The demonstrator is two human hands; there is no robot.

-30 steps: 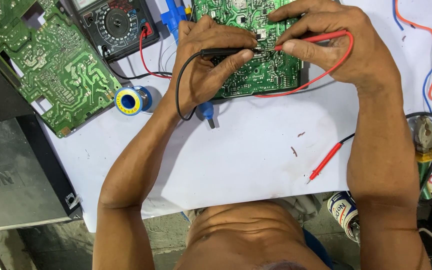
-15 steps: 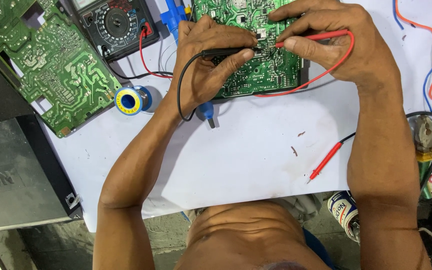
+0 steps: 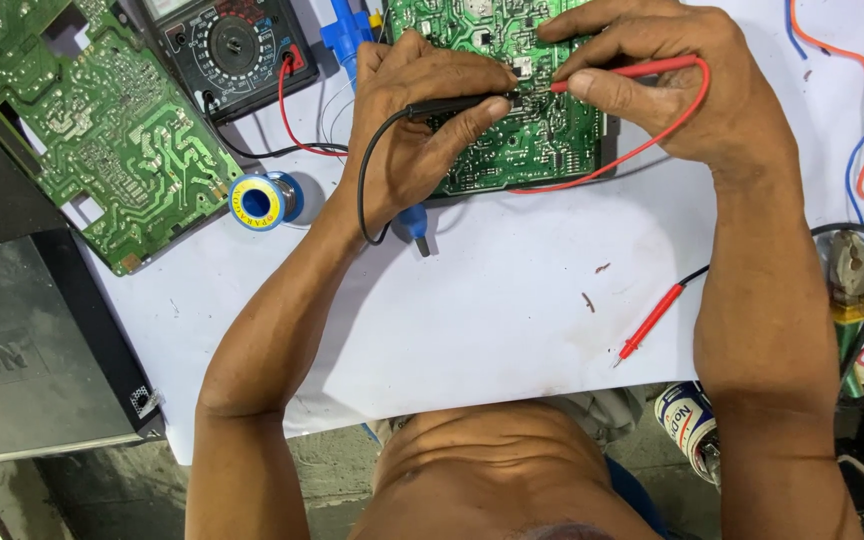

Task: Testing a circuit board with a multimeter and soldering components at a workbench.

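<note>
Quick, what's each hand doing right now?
Left hand: closed on the black probe.
Right hand: closed on the red probe, tip on the circuit board.

Left hand [image 3: 422,120] curled, fingers pinched shut, thumb pointing toward three o'clock. Right hand [image 3: 672,85] pinched likewise, fingertips toward nine o'clock. Both forearms reaching toward twelve o'clock.

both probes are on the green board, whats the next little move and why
Probably a glance up at the black dial multimeter. The left hand holds the black probe and the right hand holds the red probe, tips close together on the green circuit board. With both apparently planted, reading the meter seems the natural step; hold both hands steady.
</note>
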